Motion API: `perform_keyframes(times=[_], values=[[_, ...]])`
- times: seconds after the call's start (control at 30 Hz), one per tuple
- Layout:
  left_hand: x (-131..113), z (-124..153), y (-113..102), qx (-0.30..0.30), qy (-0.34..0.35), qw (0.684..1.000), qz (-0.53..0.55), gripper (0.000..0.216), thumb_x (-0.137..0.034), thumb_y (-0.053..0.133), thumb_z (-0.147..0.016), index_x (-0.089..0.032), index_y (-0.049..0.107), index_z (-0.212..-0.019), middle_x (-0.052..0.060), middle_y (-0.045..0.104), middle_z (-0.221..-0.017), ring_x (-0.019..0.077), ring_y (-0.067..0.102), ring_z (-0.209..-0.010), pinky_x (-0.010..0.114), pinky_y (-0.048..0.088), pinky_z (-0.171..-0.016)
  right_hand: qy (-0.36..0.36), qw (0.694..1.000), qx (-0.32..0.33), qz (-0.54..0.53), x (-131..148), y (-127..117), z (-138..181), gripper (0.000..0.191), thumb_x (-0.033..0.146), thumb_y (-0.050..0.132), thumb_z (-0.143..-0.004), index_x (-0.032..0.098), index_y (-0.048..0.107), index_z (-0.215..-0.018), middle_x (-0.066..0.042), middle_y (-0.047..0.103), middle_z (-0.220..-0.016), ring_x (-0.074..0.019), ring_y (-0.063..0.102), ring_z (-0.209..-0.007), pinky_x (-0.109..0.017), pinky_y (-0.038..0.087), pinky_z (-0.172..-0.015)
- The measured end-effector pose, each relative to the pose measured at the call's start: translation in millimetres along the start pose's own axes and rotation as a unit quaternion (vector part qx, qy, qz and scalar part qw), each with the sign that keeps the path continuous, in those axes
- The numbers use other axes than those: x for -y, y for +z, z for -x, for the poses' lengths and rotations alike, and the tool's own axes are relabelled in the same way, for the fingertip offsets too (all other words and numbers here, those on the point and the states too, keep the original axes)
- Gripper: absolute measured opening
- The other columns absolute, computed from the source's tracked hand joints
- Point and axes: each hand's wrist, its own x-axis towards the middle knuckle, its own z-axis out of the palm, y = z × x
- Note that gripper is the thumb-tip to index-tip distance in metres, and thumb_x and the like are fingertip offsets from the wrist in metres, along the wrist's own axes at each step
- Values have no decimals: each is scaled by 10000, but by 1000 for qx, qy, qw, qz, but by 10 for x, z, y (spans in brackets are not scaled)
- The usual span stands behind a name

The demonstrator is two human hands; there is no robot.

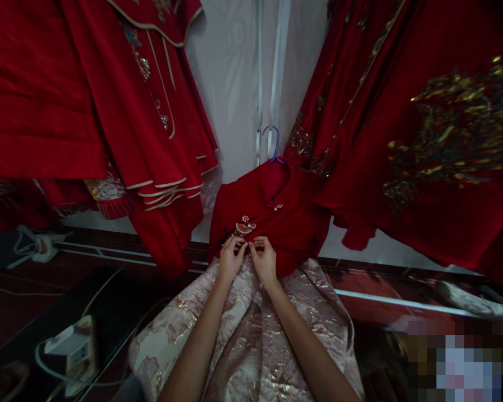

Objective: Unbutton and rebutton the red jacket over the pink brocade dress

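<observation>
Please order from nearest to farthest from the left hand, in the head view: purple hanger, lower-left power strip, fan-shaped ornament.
1. Fan-shaped ornament: just above the left hand.
2. Purple hanger: higher, rightward.
3. Power strip: lower left.

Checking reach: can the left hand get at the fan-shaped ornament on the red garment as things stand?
Likely yes: the left hand is close to the fan-shaped ornament on the red garment; nothing visible blocks the way.

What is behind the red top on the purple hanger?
Behind the red top, a pale wall shows above it, and a pale upright strip rises past the purple hanger. Whatever lies directly behind the top is covered and cannot be seen.
</observation>
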Motion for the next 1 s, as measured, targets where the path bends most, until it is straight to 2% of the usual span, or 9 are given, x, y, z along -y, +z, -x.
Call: perform_keyframes(times=[0.13, 0.4, 0.7, 0.87, 1.0], values=[[21, 33, 50, 5, -10, 999, 32, 199, -296, 556, -813, -208, 627, -977, 53, 615, -955, 138, 614, -819, 254, 535, -692, -14, 1000, -13, -7, -41, -36, 3, 176, 324, 508, -834, 181, 584, -901, -58, 624, -901, -151, 603, -800, -275, 520, -719], [-23, 84, 68, -29, -49, 997, 53, 206, -349, 580, -799, -192, 628, -924, 44, 649, -874, 140, 624, -787, 249, 534, -664, 21, 998, 2, -61, -48, -54, 5, 220, 379, 561, -807, 180, 606, -889, -48, 654, -862, -154, 631, -777, -262, 533, -691], [-42, 120, 93, -34, -67, 997, 6, 222, -374, 549, -821, -183, 623, -905, 46, 667, -874, 143, 626, -761, 245, 509, -638, 28, 999, -8, -40, -62, -94, 33, 291, 432, 571, -793, 161, 626, -886, -57, 673, -845, -157, 639, -749, -252, 525, -658], [-74, 120, 79, -30, -81, 996, -4, 204, -365, 557, -813, -180, 609, -880, 33, 659, -833, 129, 616, -727, 233, 501, -629, 35, 999, 26, -24, -83, -185, -47, 300, 445, 601, -761, 162, 650, -847, -54, 688, -795, -161, 648, -708, -269, 526, -675], [-116, 121, 78, -11, -97, 995, -2, 202, -367, 579, -794, -172, 604, -842, 27, 655, -781, 126, 614, -683, 233, 499, -614, 64, 993, 95, -19, -119, -302, -159, 285, 424, 648, -713, 158, 665, -815, -55, 696, -771, -166, 655, -692, -290, 534, -690]])
